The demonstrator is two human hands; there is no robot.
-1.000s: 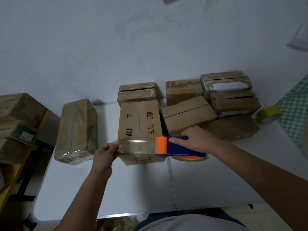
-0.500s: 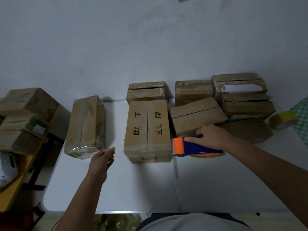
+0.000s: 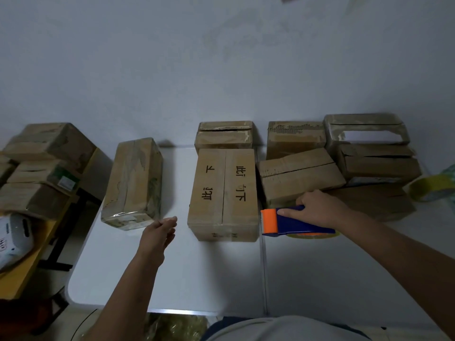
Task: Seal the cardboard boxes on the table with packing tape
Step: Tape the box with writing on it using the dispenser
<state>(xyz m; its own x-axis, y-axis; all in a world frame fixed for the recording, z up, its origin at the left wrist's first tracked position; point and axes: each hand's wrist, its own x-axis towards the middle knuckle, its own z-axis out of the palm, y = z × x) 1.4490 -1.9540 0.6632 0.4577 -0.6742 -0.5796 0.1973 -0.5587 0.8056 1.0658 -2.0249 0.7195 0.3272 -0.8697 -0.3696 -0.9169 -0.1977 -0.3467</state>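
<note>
Gripping the tape dispenser (image 3: pixel 293 221) (blue, orange roller), the right hand (image 3: pixel 320 209) stays right of the printed box (image 3: pixel 222 193); the left hand (image 3: pixel 158 232) hovers relaxed, holding nothing.

We seem to be in a small packing or stockroom corner: a white folding bench (image 3: pixel 172 279) pushed against a bare grey wall (image 3: pixel 172 70), worn cardboard boxes (image 3: pixel 295 173) crowded along it (several torn or re-taped), more boxes (image 3: pixel 37 168) heaped on a side shelf (image 3: pixel 22 274), a spare tape roll (image 3: pixel 430 190).
</note>
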